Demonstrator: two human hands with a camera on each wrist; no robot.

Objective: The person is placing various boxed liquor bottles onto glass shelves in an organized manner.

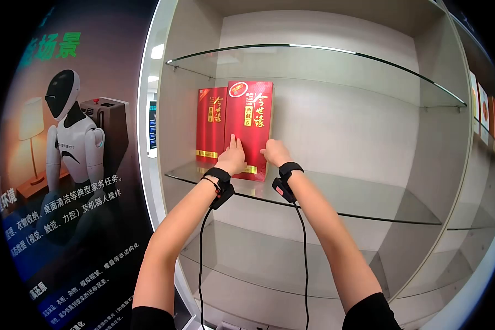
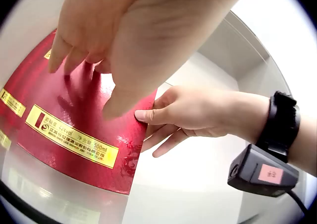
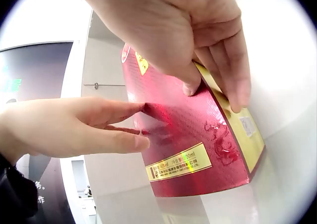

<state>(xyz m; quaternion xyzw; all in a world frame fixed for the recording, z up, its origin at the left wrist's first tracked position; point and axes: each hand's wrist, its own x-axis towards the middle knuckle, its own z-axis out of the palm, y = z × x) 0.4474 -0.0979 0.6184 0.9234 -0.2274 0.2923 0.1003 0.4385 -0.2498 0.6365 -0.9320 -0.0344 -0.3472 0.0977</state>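
Note:
A tall red liquor box (image 1: 251, 140) with gold lettering stands upright on a glass shelf. My left hand (image 1: 232, 159) rests on its front with the fingers fairly straight; the left wrist view shows those fingertips at the red face above a gold label (image 2: 72, 137). At the box's right edge, my right hand (image 1: 278, 152) grips the corner. Its thumb presses the front, while the fingers lie along the gold side panel (image 3: 242, 120) in the right wrist view. Close on the left stands a second red liquor box (image 1: 210, 129), slightly farther back.
Another glass shelf (image 1: 313, 52) runs above the boxes, and a lower one (image 1: 280, 269) lies beneath. The cabinet's side panel (image 1: 190, 41) rises at left, next to a poster (image 1: 71, 220). Black cables (image 1: 306, 258) hang from both wrist cameras.

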